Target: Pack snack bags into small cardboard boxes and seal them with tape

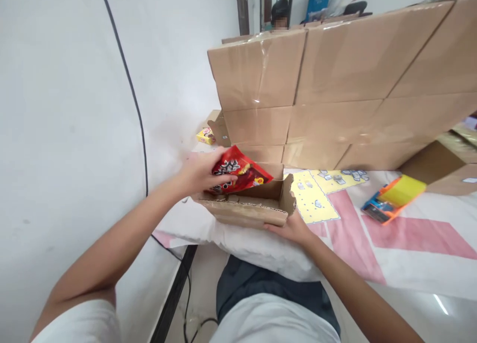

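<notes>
My left hand [206, 170] grips a red snack packet [244, 171] with printed lettering, its thumb across the front. The packet is tilted over the left part of an open cardboard box [246, 213], whose inside is partly hidden by it. My right hand [292, 227] is wrapped round the near right corner of that box, thumb along the outside and the other fingers mostly out of sight. The box sits at the edge of a patterned sheet [348, 233].
Stacked cardboard cartons [339, 59] form a wall behind the box. A small yellow packet [205, 135] lies at the back left. To the right are an orange, blue and yellow package [395, 199] and another open carton [443, 166]. A black cable [130, 79] hangs down the white wall.
</notes>
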Available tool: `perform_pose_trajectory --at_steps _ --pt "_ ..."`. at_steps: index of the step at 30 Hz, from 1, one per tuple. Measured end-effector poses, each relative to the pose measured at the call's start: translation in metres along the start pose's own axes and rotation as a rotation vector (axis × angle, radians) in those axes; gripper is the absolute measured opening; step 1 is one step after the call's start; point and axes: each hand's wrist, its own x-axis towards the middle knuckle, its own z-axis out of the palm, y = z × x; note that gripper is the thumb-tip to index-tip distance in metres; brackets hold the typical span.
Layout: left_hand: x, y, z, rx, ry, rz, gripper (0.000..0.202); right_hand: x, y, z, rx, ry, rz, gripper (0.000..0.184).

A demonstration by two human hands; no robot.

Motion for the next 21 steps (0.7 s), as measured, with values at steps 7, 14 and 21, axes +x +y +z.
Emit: perform_pose_trajectory --at_steps 7,14,21 --pt "-0.004 0.02 0.032 0.058 -0.537 0.047 0.047 0.001 0.004 0.002 -0.021 0.01 -0.112 0.12" --pt "-0.013 -0.004 0.028 0.055 -0.521 0.031 0.021 -0.002 0.002 -0.003 -0.031 0.037 -0.112 0.123" --pt "-0.096 -0.034 0.09 -0.256 0.763 -0.252 0.053 0.003 -0.008 -0.014 -0.022 0.009 -0.099 0.094"
